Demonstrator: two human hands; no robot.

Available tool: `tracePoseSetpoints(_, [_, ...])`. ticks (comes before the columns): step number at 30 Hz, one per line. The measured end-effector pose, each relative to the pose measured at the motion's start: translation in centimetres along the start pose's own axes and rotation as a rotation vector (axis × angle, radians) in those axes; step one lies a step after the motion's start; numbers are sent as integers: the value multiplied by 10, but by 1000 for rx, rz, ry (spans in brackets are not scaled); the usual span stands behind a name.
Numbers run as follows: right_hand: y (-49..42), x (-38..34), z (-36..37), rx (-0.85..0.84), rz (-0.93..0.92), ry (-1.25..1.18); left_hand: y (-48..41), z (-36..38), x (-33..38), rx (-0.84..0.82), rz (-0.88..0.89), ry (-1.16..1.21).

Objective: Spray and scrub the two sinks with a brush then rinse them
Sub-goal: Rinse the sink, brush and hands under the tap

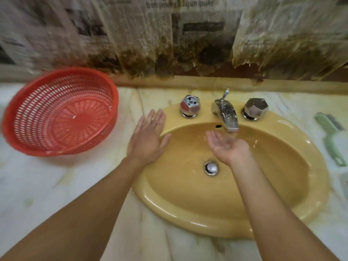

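Right hand [227, 146] cupped, fingers loosely together, under spout [226, 114]; left hand [147, 136] spread flat on sink [188, 219] rim; brush [332, 136] laid lengthwise at counter's right edge, nearer right hand.

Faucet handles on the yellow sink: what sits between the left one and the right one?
In the head view, the chrome spout stands between the left handle and right handle.

Both my forearms reach forward, bare. My left hand [146, 138] lies flat, palm down, fingers straight and slightly spread. My right hand [227, 145] turns palm up, fingers loosely cupped, holding nothing.
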State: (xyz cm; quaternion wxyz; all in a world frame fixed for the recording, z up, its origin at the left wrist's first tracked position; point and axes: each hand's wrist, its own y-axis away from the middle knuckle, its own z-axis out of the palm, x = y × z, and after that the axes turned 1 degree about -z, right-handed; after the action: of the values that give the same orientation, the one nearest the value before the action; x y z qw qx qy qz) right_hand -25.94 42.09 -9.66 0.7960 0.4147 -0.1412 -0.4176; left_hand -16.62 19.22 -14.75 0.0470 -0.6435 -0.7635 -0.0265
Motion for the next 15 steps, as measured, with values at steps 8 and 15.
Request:
tracePoseSetpoints(8, [-3,29,-8,-53,18,73,-6,2,11,-50,30,-135])
tracePoseSetpoints(15, [13,19,15,7,-85,-23,-36,-3,9,-61,3,-51])
